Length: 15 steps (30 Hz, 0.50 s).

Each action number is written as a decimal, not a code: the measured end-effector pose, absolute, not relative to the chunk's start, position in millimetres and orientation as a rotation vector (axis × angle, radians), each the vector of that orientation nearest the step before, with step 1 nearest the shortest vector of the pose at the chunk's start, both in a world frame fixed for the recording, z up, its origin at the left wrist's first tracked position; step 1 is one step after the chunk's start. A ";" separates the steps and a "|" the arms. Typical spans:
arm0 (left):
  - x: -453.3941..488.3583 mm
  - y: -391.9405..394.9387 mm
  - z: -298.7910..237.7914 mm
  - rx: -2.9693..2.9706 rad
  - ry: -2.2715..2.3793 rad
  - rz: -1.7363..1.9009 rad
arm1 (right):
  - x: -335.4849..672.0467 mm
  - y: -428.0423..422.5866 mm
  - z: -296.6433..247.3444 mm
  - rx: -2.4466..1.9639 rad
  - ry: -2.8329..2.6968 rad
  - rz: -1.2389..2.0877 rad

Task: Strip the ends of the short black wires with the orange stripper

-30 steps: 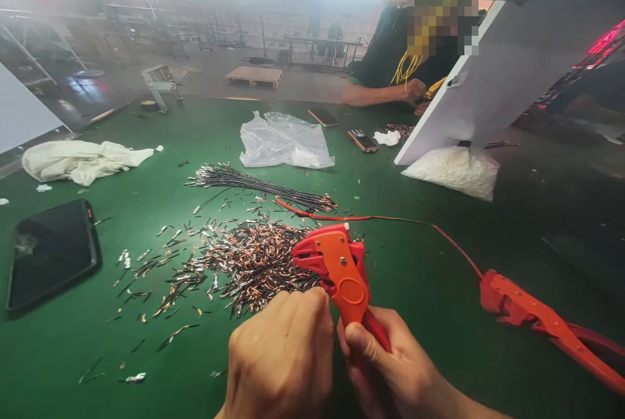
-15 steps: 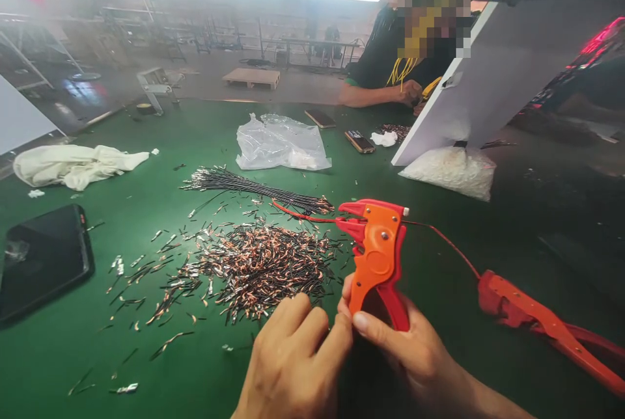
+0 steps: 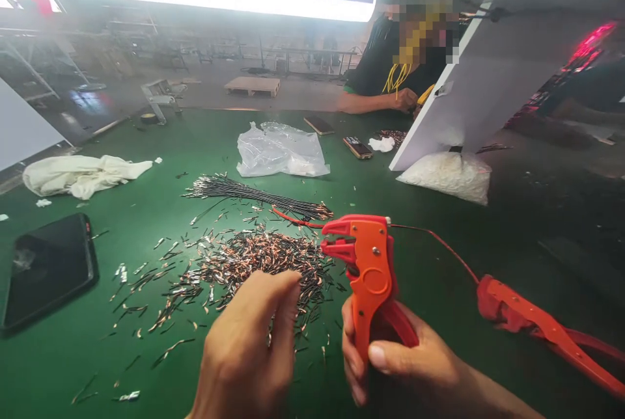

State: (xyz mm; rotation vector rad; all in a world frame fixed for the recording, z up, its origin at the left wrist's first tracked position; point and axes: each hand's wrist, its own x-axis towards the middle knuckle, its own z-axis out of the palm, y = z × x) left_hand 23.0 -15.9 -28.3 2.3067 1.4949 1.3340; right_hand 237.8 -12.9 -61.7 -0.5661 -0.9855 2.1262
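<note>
My right hand [image 3: 405, 364] grips the handles of an orange-red wire stripper [image 3: 367, 269], held upright with its jaws pointing left. My left hand [image 3: 244, 354] hovers beside it over the green table [image 3: 146, 380], fingers curled in a pinch on a small piece of wire. Just beyond lies a heap of short stripped wire ends with copper tips [image 3: 254, 259]. A bundle of long black wires [image 3: 254, 192] lies behind the heap.
A second red tool [image 3: 537, 328] lies at right with a thin red wire [image 3: 439, 246] running to it. A dark phone [image 3: 46, 269], white cloth [image 3: 81, 174], clear plastic bag [image 3: 280, 151], bag of white bits [image 3: 446, 175]. Another person [image 3: 390, 74] works at the far edge behind a white board [image 3: 488, 81].
My left hand came away from the stripper and lifted to the left, pinching a small piece. The stripper turned upright in my right hand and shifted slightly.
</note>
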 end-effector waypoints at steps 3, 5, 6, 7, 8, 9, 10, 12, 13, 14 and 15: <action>19.8 -14.8 -20.9 2.144 1.522 1.373 | 237.6 -15.7 -65.2 -0.532 -0.956 2.215; 19.9 -13.7 -19.4 2.076 1.474 1.384 | 239.0 -16.9 -64.7 -0.540 -1.032 2.220; 19.8 -13.1 -19.2 2.052 1.461 1.390 | 240.2 -17.1 -64.0 -0.555 -1.081 2.216; 19.4 -12.4 -19.1 2.029 1.460 1.397 | 241.4 -17.0 -63.0 -0.575 -1.124 2.212; 18.7 -11.8 -18.8 2.009 1.466 1.403 | 242.6 -16.6 -62.0 -0.592 -1.162 2.212; 17.7 -11.3 -18.4 2.000 1.476 1.410 | 243.4 -16.1 -60.9 -0.605 -1.195 2.214; 16.4 -11.0 -17.7 2.004 1.483 1.418 | 243.9 -15.5 -60.0 -0.613 -1.223 2.213; 14.0 -10.9 -15.5 2.022 1.492 1.424 | 243.8 -14.5 -58.3 -0.607 -1.274 2.209; 13.1 -11.0 -14.3 2.026 1.497 1.422 | 243.3 -14.3 -57.4 -0.607 -1.293 2.202; 12.5 -11.1 -13.2 2.032 1.496 1.420 | 242.7 -14.2 -56.6 -0.612 -1.304 2.195; 12.4 -11.1 -12.4 2.038 1.492 1.413 | 242.1 -14.4 -55.8 -0.624 -1.303 2.190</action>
